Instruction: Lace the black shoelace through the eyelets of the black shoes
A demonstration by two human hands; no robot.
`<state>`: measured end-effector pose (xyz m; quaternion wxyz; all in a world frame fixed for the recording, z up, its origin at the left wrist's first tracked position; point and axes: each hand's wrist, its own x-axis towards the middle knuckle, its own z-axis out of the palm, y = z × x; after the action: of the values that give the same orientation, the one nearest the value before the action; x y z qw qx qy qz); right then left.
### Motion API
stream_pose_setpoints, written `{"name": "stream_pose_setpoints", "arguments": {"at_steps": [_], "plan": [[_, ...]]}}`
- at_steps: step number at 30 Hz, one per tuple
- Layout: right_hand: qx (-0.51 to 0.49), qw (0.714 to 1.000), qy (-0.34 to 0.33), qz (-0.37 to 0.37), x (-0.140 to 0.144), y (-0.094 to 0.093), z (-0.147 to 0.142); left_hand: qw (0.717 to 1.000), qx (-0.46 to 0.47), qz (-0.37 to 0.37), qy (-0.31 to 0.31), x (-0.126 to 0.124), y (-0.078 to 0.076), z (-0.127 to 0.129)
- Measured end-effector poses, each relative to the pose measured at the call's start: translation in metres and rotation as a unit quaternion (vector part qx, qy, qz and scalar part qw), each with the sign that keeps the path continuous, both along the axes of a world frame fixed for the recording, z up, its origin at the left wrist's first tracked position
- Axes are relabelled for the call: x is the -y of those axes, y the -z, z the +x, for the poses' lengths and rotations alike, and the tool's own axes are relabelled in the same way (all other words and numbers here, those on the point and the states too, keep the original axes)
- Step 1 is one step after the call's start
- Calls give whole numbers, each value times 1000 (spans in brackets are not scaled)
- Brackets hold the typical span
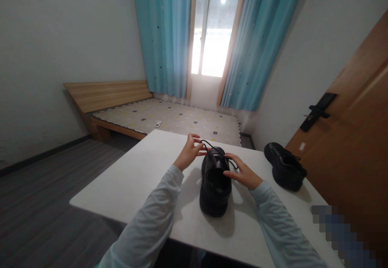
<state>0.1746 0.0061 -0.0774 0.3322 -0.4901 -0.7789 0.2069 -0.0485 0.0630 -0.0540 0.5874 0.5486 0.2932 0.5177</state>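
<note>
A black lace-up shoe [215, 183] stands on the white table [136, 179], heel toward me. My left hand [190, 150] pinches a black lace [209, 146] above the shoe's left side and holds it up. My right hand [242, 173] rests on the right side of the shoe's opening, fingers on the other lace end. Both arms wear pale blue sleeves.
A second black shoe [285, 166] lies at the table's right, near a wooden door [351, 146] with a black handle. Beyond the table is a low wooden bed [169, 116] with a patterned mattress, blue curtains [163, 33] and a bright window. Grey floor spreads to the left.
</note>
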Motion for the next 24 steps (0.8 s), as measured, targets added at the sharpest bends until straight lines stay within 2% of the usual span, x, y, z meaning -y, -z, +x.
{"name": "stream_pose_setpoints", "arguments": {"at_steps": [3,8,13,18,20,24], "plan": [[-3,1000,2,-1,0,0,0,1000,12,-7,8,2,-2,0],[-8,1000,6,-4,-2,3,1,999,-20,26,-29,0,-2,1],[-8,1000,7,-5,-2,2,0,986,-130,88,-59,-5,3,-1],[-12,1000,12,-1,-2,1,0,948,-239,188,-91,-5,3,-6],[-15,1000,13,-1,-1,1,-1,933,-281,213,-78,-4,1,-7],[-17,1000,13,-1,-1,0,-1,912,-336,234,-15,-1,1,-9]]}}
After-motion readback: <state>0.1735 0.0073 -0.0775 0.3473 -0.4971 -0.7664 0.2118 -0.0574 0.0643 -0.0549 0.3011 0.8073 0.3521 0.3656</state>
